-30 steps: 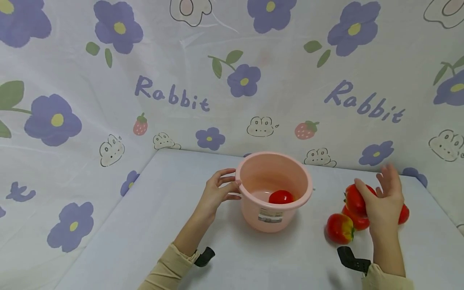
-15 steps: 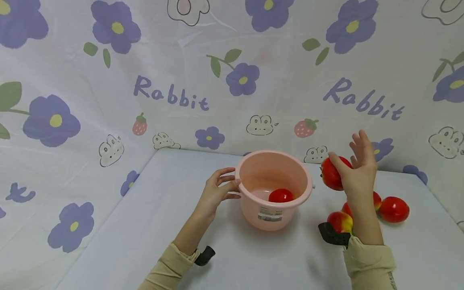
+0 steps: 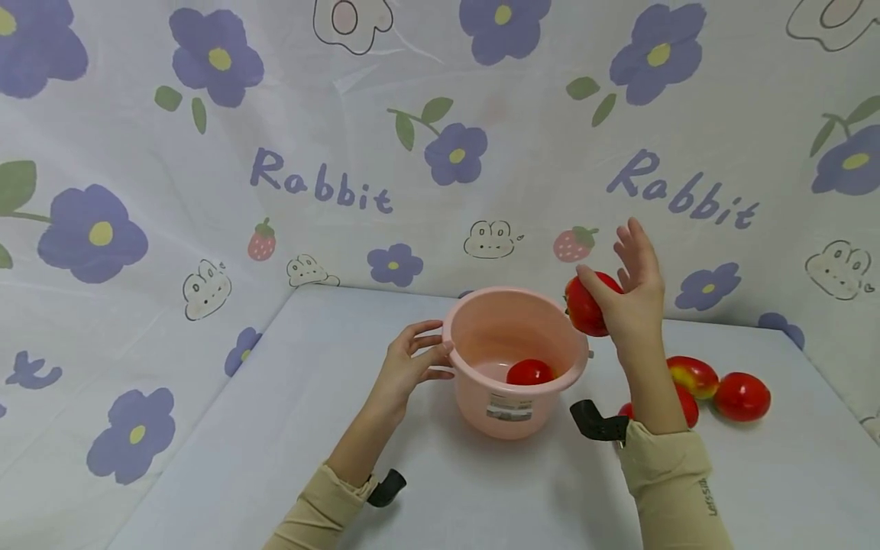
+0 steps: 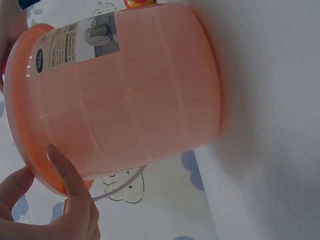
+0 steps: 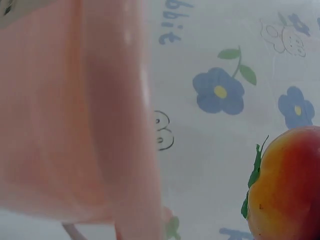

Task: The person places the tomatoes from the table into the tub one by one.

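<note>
A pink plastic bucket (image 3: 474, 401) stands upright on the table, with one red tomato (image 3: 530, 372) lying inside. My left hand (image 3: 409, 368) grips its rim from the left; in the left wrist view the thumb is at the rim and a finger lies along the outer wall (image 4: 150, 100). Just right of the bucket and above its rim, my right hand (image 3: 635, 305) holds another tomato (image 3: 584, 312) between thumb and fingers. That tomato (image 5: 290, 190) shows a yellow end and green calyx in the right wrist view, where the fingers are out of sight.
Several more red-and-yellow tomatoes lie on the table (image 3: 791, 466) to the right, including one tomato (image 3: 742, 397) at the far side; my right forearm partly covers others. A printed cloth (image 3: 344, 99) hangs behind the table. Black wrist mounts (image 3: 595, 422) stick out from both sleeves.
My right hand has lifted the tomato off the group and carried it up and left toward the bucket. The left hand keeps its hold on the rim.
</note>
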`<state>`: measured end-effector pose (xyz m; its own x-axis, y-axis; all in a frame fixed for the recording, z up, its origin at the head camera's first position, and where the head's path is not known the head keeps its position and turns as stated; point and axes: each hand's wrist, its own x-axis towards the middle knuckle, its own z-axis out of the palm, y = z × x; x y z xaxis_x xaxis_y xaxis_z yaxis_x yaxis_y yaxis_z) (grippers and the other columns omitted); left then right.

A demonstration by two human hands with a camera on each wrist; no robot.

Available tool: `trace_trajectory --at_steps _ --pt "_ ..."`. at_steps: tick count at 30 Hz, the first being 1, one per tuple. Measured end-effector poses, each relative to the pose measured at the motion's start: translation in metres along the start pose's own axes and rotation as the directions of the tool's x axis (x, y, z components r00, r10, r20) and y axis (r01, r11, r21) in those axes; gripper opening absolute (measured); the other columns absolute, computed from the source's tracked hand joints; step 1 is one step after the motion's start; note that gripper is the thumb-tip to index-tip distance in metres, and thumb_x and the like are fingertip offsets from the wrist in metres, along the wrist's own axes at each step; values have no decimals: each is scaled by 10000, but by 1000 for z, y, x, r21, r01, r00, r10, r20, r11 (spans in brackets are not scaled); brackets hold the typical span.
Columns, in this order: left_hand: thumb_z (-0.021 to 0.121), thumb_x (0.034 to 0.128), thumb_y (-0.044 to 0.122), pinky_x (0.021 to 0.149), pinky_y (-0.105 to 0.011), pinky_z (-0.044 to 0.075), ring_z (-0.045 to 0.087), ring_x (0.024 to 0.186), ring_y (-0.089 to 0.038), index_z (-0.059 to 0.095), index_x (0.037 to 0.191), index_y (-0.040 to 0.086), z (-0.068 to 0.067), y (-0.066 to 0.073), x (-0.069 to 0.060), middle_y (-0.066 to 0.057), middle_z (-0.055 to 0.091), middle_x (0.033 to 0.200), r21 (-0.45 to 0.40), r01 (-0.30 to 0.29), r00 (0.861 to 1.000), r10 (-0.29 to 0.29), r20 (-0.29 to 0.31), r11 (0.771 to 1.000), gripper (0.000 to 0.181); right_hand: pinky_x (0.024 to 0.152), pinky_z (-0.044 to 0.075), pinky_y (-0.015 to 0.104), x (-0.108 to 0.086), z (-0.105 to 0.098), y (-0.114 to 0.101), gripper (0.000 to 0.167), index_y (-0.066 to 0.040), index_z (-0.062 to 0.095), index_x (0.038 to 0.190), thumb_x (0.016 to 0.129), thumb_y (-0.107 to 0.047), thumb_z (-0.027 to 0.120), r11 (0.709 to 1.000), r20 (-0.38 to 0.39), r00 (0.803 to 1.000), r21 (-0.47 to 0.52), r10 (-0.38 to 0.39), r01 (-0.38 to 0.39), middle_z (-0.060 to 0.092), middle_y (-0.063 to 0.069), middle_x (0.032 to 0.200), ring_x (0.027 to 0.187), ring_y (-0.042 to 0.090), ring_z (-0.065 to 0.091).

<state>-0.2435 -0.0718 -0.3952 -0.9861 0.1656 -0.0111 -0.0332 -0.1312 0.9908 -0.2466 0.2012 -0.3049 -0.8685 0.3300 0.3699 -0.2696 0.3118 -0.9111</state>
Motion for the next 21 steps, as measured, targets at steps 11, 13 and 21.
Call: trace_trajectory --at_steps 11,13,21 --pt "696 896 152 777 -340 624 712 804 -140 491 1370 117 0 1 -1 -184 573 1292 5 4 1000 -4 -5 1000 518 1207 314 406 3 25 -14 820 -341 269 1530 869 -168 723 995 32 995 31 -94 93 363 -83 1571 1453 156 356" --pt "696 896 151 778 -340 624 712 804 -139 491 1369 115 0 0 0 -184 573 1291 6 2 1000 -2 -4 1000 517 1202 323 404 4 28 -16 814 -354 272 1526 871 -179 723 995 39 994 30 -100 98 366 -82 1569 1449 154 359" --pt "695 895 145 780 -341 624 712 810 -142 494 1368 117 -1 0 -1 -183 571 1291 4 6 1000 -6 -6 1000 515 1205 322 411 7 42 -22 808 -364 275 1522 869 -221 728 993 74 991 33 -113 110 365 -66 1573 1446 151 366"
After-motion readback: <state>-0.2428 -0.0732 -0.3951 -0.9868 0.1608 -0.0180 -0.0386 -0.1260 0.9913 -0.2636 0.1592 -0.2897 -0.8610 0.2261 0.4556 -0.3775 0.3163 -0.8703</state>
